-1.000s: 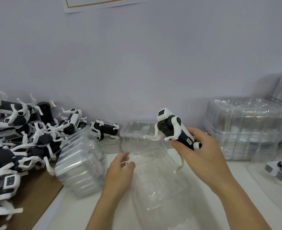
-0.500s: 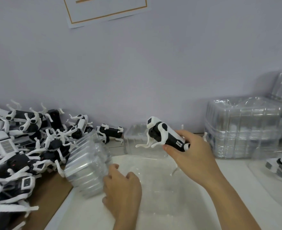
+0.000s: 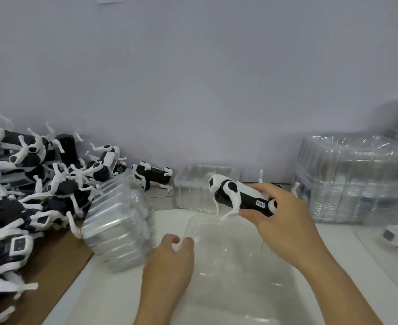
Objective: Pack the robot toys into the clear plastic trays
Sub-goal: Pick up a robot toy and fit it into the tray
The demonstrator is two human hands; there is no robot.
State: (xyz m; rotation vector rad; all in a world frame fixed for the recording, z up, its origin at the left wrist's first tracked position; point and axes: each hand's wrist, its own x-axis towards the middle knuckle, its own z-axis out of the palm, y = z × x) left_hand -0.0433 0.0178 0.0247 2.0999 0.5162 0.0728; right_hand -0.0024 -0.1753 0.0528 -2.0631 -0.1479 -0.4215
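- Clear, thin moulded plastic tray [image 3: 237, 273], head view: it lies open on the white tabletop [image 3: 94, 289] directly before the person, and its cavity holds no toy.
- Left hand [image 3: 169, 261]: the thumb and forefinger pinch the tray's near-left rim, steadying it; the other fingers are curled underneath and cannot be told apart.
- Right hand [image 3: 280, 221]: the fingers and thumb are wrapped round the rear half of a black-and-white four-legged robot toy [image 3: 237, 195], which is held in the air above the far end of the tray, its head pointing left and its thin white legs hanging down toward the cavity without clearly touching it.
- Step in hand, as judged: one toy is being brought to its tray; seating has not yet happened.
- Next move, as judged: lower the toy so that body and legs line up with the moulded recess, while the left-hand pinch keeps the flimsy tray from sliding; the slender legs may catch on the rim.
- Surroundings: a heap of unpacked black-and-white robot toys [image 3: 29, 184] lies at left on a brown board; a tilted stack of nested clear trays [image 3: 118, 221] leans just beside it; a single empty clear tray [image 3: 200, 186] stands by the wall; a tall stack of clear trays [image 3: 355, 179] stands at right.
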